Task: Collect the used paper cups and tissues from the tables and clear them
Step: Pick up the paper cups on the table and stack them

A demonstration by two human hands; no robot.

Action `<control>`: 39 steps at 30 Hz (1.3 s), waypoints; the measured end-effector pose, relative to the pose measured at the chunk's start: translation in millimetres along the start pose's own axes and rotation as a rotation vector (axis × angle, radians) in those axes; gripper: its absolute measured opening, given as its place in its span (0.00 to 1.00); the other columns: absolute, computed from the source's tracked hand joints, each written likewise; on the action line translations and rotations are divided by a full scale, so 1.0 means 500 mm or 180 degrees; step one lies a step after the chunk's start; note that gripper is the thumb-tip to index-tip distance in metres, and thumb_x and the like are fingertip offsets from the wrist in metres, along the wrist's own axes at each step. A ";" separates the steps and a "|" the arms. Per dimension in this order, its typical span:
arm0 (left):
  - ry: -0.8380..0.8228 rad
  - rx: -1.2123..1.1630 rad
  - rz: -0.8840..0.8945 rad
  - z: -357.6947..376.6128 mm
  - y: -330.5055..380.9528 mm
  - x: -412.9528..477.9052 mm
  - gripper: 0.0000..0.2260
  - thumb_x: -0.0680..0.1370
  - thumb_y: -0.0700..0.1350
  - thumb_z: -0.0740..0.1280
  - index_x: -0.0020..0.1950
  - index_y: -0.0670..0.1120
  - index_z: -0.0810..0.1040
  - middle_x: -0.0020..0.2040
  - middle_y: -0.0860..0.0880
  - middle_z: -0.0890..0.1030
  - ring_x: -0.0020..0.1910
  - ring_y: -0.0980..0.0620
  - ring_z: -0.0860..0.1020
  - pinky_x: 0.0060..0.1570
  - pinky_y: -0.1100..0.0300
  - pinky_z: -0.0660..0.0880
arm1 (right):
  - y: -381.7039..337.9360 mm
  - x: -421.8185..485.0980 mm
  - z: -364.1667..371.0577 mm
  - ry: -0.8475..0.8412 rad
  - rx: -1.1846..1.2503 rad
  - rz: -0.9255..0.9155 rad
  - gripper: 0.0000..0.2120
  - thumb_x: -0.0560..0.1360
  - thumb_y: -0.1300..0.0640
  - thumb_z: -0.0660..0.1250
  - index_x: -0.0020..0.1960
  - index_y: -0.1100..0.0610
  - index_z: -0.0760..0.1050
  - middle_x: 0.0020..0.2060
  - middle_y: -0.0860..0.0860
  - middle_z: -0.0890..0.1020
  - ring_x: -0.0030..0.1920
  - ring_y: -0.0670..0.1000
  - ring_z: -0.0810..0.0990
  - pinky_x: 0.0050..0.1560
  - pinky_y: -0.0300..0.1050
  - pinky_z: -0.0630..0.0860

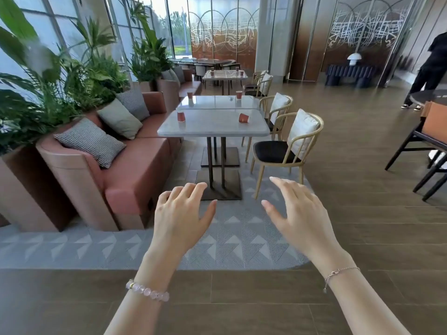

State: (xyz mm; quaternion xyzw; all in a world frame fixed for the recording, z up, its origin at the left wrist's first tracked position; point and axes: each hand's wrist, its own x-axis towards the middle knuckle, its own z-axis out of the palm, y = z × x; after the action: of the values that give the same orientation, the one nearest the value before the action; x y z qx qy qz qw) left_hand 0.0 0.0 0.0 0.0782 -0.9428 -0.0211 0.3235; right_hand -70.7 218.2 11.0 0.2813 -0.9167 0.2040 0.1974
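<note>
Up ahead, red paper cups point(239, 94) sit on pale tables set in a row, well apart from both empty hands over the patterned rug point(242, 238).
Leafy plants point(60, 76) back a terracotta sofa bench point(135, 170) with checked and grey cushions point(92, 141). The left hand point(181, 213), a pink bead bracelet point(147, 291) on its wrist, is spread loosely and holds nothing. Beyond it, the nearest table point(212, 128) carries an upright cup point(181, 116) near its left edge and a tipped cup point(243, 118) on its side towards the right. The second table point(217, 102) just behind holds two upright cups, and the far table point(225, 75) two more. The right hand point(300, 213) is likewise wide and empty. Gold-framed chairs point(285, 146) line the tables' right side, and a person in dark clothes point(433, 64) stands far right.
</note>
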 end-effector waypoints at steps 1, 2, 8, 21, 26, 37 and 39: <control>0.0034 -0.0058 0.0034 0.020 -0.014 0.029 0.16 0.75 0.55 0.63 0.55 0.45 0.78 0.47 0.50 0.82 0.46 0.45 0.80 0.48 0.50 0.73 | 0.007 0.032 0.017 0.0000 0.0036 -0.0004 0.25 0.77 0.44 0.60 0.70 0.54 0.68 0.64 0.49 0.76 0.66 0.50 0.72 0.64 0.46 0.67; 0.0035 -0.0066 -0.0007 0.036 -0.026 0.061 0.16 0.75 0.55 0.64 0.55 0.45 0.78 0.47 0.50 0.82 0.46 0.45 0.80 0.48 0.50 0.73 | 0.009 0.066 0.027 -0.0042 0.0076 0.0049 0.25 0.77 0.43 0.60 0.70 0.54 0.68 0.64 0.49 0.76 0.66 0.50 0.72 0.64 0.45 0.67; 0.0154 -0.0054 -0.0007 0.158 -0.108 0.243 0.15 0.74 0.56 0.64 0.53 0.46 0.79 0.45 0.51 0.82 0.44 0.46 0.80 0.47 0.52 0.74 | 0.051 0.272 0.117 -0.0028 0.0028 0.0099 0.25 0.77 0.43 0.60 0.70 0.54 0.67 0.65 0.48 0.75 0.67 0.49 0.71 0.65 0.46 0.67; 0.0018 0.0002 -0.0121 0.442 -0.239 0.581 0.19 0.74 0.58 0.58 0.54 0.48 0.79 0.46 0.53 0.82 0.45 0.47 0.80 0.48 0.51 0.74 | 0.175 0.677 0.337 -0.0100 0.0093 0.0075 0.25 0.77 0.45 0.62 0.70 0.55 0.68 0.65 0.50 0.75 0.67 0.50 0.72 0.66 0.48 0.68; 0.0013 0.0068 -0.0208 0.575 -0.273 0.753 0.15 0.74 0.55 0.66 0.55 0.47 0.79 0.47 0.52 0.82 0.47 0.47 0.81 0.49 0.51 0.74 | 0.258 0.873 0.430 -0.0108 0.0205 0.0079 0.24 0.76 0.45 0.63 0.69 0.55 0.69 0.63 0.50 0.77 0.65 0.51 0.73 0.65 0.50 0.71; -0.0078 0.0047 -0.0160 0.816 -0.316 1.085 0.16 0.72 0.54 0.70 0.53 0.46 0.79 0.45 0.51 0.83 0.44 0.47 0.82 0.47 0.50 0.76 | 0.411 1.217 0.574 -0.0221 0.0188 0.0144 0.24 0.75 0.45 0.64 0.68 0.55 0.70 0.62 0.50 0.78 0.64 0.51 0.74 0.64 0.48 0.70; -0.0131 0.0006 -0.0117 0.861 -0.325 1.129 0.16 0.72 0.54 0.71 0.54 0.46 0.79 0.45 0.51 0.83 0.44 0.47 0.82 0.47 0.50 0.76 | 0.433 1.263 0.603 -0.0245 0.0202 0.0198 0.24 0.75 0.45 0.65 0.68 0.55 0.70 0.62 0.51 0.78 0.64 0.51 0.75 0.64 0.49 0.71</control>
State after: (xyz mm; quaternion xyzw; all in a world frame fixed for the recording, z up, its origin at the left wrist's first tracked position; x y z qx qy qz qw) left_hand -681.8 -256.2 -12.4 0.0954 -0.9476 -0.0278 0.3036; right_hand -756.8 -38.4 1.8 0.2664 -0.9250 0.2281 0.1466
